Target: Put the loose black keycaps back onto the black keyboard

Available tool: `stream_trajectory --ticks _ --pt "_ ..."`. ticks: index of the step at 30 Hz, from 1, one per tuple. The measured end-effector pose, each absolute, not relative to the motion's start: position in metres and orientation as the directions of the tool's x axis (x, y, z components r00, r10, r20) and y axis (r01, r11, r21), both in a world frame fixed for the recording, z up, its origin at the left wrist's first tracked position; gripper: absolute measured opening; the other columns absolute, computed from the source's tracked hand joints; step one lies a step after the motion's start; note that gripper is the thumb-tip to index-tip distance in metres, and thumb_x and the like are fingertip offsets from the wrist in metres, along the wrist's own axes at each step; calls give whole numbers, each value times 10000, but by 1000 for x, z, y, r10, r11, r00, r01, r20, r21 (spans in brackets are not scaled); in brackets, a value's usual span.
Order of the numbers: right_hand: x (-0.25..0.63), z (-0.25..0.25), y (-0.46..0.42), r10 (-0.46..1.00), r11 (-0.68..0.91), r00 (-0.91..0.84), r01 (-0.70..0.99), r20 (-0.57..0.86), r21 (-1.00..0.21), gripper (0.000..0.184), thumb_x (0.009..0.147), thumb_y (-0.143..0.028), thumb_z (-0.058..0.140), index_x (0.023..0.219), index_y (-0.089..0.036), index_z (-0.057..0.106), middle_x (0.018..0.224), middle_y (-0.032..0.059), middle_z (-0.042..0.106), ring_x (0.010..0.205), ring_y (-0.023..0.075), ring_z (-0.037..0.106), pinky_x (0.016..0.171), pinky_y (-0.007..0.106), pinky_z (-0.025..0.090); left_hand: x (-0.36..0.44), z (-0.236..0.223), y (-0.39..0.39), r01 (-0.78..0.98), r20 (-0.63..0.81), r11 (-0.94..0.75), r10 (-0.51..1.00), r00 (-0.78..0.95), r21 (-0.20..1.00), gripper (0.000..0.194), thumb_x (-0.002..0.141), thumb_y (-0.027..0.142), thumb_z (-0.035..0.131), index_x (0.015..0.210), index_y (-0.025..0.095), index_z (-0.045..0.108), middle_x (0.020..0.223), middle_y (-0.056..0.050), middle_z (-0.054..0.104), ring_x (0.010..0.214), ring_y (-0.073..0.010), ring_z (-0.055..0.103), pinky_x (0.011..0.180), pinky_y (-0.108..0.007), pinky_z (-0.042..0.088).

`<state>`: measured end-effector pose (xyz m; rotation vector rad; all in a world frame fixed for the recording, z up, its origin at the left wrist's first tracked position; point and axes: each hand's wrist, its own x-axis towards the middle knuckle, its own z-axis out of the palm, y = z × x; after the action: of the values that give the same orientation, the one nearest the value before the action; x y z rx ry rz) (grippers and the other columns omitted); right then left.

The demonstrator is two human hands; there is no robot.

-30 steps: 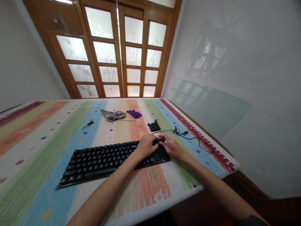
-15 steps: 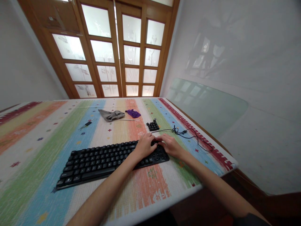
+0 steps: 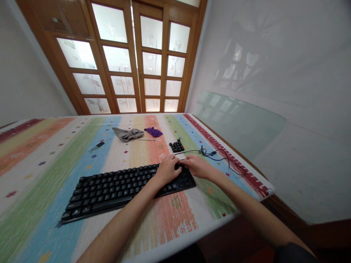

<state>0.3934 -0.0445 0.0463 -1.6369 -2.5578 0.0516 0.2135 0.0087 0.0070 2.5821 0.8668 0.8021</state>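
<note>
A black keyboard [image 3: 109, 188] lies at a slant on the striped tablecloth; bare patches without keycaps show at its right end. My left hand [image 3: 168, 170] is closed over the back edge near that end, its thumb bent inward and its forearm crossing above the keys. Right beside it, my right hand [image 3: 196, 166] has its fingers drawn together in a pinch close to my left thumb, over the keyboard's top right part. Whatever sits between the right fingertips is hidden. Behind the hands stands a cluster of loose black keycaps [image 3: 177, 146].
A black cable [image 3: 211, 153] coils to the right. Farther back lie a grey cloth [image 3: 127, 134], a purple cloth [image 3: 154, 132] and a thin rod [image 3: 145, 140]. A small black-ended tool [image 3: 100, 144] rests left of them. The table's right edge runs along a wall.
My right fingers have drawn in closer to my left thumb and are more tightly bunched. The whole view has shifted slightly; the keyboard and other things stay put.
</note>
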Motion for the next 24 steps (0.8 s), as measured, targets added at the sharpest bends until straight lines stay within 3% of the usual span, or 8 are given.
stream_trajectory --ticks 4,7,11,16,24 --pt "403 57 -22 910 411 -384 884 155 -223 217 880 -124 604 1002 -189 771 904 59 764 852 186 682 792 269 473 212 6 7 428 440 -801 591 676 419 154 858 199 663 1009 186 688 985 -65 636 954 -241 599 870 -373 498" --pt "404 60 6 963 206 -164 959 213 -193 204 923 -203 595 1028 -191 770 998 61 775 924 194 686 860 288 472 212 5 5 408 458 -823 562 689 397 196 880 197 649 1066 205 711 1039 -71 653 989 -244 601 907 -390 497" --pt "406 54 45 973 95 -60 984 223 -151 304 1010 -284 484 1138 -168 734 1206 117 726 1141 235 636 1048 375 365 212 4 3 382 468 -851 519 716 360 216 907 176 619 1081 218 740 1093 -70 690 1039 -248 599 955 -410 489" --pt "415 42 77 990 14 2 994 142 -111 358 1041 -336 433 1159 -174 730 1164 134 742 1122 240 655 1049 369 343 212 3 2 360 464 -877 476 747 319 211 911 159 613 1058 219 752 1228 -71 691 1130 -272 584 1011 -463 466" --pt "414 36 91 994 -19 28 997 107 -79 427 1042 -396 417 1058 -151 767 1068 141 766 1061 224 673 992 284 396 213 3 1 353 466 -877 473 747 325 225 919 162 592 1075 212 746 1240 -64 697 1127 -262 600 1033 -454 475"
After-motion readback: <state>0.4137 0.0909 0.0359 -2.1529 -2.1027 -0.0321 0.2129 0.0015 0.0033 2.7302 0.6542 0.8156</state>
